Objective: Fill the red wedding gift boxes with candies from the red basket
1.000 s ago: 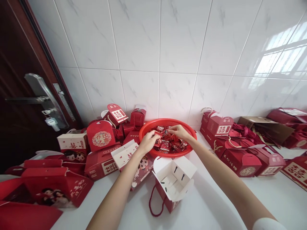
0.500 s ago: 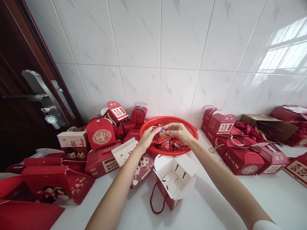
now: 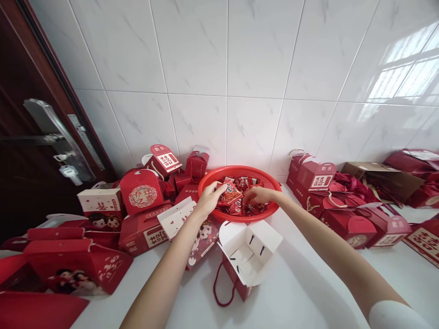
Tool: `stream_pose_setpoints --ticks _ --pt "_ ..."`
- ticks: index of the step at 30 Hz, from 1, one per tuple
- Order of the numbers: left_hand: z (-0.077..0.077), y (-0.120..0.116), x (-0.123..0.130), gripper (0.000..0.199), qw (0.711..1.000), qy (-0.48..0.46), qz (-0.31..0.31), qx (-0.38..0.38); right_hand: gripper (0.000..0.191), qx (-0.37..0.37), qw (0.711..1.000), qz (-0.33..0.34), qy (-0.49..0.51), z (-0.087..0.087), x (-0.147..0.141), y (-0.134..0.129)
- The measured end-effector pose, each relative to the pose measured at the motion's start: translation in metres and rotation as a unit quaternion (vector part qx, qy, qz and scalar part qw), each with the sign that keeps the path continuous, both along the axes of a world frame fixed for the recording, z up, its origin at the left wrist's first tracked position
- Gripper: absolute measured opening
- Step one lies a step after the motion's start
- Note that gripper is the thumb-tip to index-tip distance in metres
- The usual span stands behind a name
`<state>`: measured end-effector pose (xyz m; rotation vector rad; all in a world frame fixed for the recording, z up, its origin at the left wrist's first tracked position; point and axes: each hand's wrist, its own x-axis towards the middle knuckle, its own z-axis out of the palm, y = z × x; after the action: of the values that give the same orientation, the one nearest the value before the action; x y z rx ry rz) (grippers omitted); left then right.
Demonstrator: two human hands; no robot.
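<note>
Red basket (image 3: 255, 173), rim partly concealed at either side; open white-lined box (image 3: 248, 256), just in front; left hand (image 3: 210, 200), clamped on a red packet (image 3: 231, 196) over the basket; right hand (image 3: 259, 195), fingertips hidden among smaller wrapped packets (image 3: 236, 209), grip indeterminable; compared with half a second earlier, it lies lower, no longer overlapping the held packet

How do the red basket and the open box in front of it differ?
The red basket has a rounded rim; the open box has a cornered opening. The red basket holds wrapped packets; the open box shows its white inside. Both stand open-topped on the white surface.
</note>
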<state>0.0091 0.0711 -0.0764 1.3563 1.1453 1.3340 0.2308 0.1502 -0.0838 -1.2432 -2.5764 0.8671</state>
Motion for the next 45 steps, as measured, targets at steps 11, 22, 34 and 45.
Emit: stream_pose_setpoints --ticks 11,22,34,45 --pt "0.0 -0.001 -0.001 0.043 1.0 0.007 -0.013 0.013 0.053 -0.004 0.983 0.081 -0.166 -0.001 -0.008 -0.007" --pt "-0.001 -0.003 -0.001 0.041 1.0 0.002 -0.017 0.012 0.044 0.012 0.989 0.066 -0.135 0.001 -0.009 -0.014" --pt "-0.001 -0.001 -0.001 0.041 1.0 0.014 -0.017 0.021 0.039 -0.044 0.991 0.095 -0.086 -0.01 -0.018 -0.01" --pt "0.002 -0.004 0.0 0.044 1.0 -0.017 -0.025 0.003 0.033 0.022 0.997 -0.025 0.07 -0.01 -0.007 -0.002"
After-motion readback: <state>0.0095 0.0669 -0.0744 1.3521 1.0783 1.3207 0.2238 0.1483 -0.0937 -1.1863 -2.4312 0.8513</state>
